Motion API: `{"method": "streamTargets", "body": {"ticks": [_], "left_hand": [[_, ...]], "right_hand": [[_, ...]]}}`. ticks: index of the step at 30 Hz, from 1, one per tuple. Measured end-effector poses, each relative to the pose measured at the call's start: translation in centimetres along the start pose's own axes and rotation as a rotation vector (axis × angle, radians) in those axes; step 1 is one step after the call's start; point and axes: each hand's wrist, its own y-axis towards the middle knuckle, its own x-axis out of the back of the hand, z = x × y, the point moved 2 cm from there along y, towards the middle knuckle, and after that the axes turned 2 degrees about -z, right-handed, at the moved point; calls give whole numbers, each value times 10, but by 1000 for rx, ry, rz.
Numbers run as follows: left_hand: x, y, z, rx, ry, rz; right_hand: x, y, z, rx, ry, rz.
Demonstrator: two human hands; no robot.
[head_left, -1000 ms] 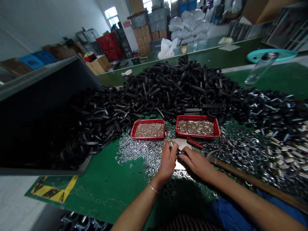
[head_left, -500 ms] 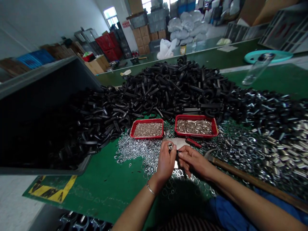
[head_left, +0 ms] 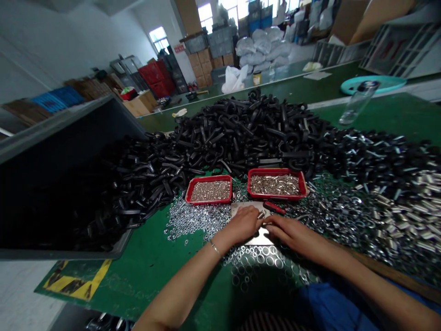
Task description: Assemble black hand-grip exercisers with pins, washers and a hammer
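Observation:
My left hand (head_left: 245, 224) and my right hand (head_left: 287, 230) rest close together on a small metal plate (head_left: 241, 208) lying on the green table (head_left: 161, 262). Between their fingertips they pinch a small silvery part (head_left: 261, 214). Both hands have their fingers curled. A thin bracelet circles my left wrist. Silver washers (head_left: 196, 218) lie heaped around the plate. A red-handled tool (head_left: 274, 207) lies just beyond my right hand.
Two red trays of small metal parts (head_left: 208, 191) (head_left: 275, 184) stand behind the plate. A big heap of black curved parts (head_left: 241, 133) fills the table's middle. A dark bin (head_left: 62, 184) is at left. Silver rings and sleeves (head_left: 379, 220) spread right. A clear bottle (head_left: 358, 101) stands far right.
Both hands have dropped from a raised pinch down onto the metal plate. The hammer handle at right is now mostly hidden by my right forearm.

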Motion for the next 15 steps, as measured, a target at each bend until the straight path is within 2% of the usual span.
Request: {"method": "streamTargets", "body": {"ticks": [2,6,8,11,13,15], "left_hand": [[8,12,-3,-21,74,-14],[33,52,-9,-78,92,-182],[38,81,-9,-76,148,-159],[35,125,-11,-35,260,-30],[31,146,-13,-31,293,-25],[26,159,-14,-25,314,-39]], "right_hand": [[17,-18,-12,-30,-53,0],[43,-63,-49,-98,-205,-117],[48,-83,-63,-109,-313,-173],[44,-103,-76,-56,-469,-238],[38,-106,-92,11,-583,-341],[34,-100,-113,115,-668,-388]]}}
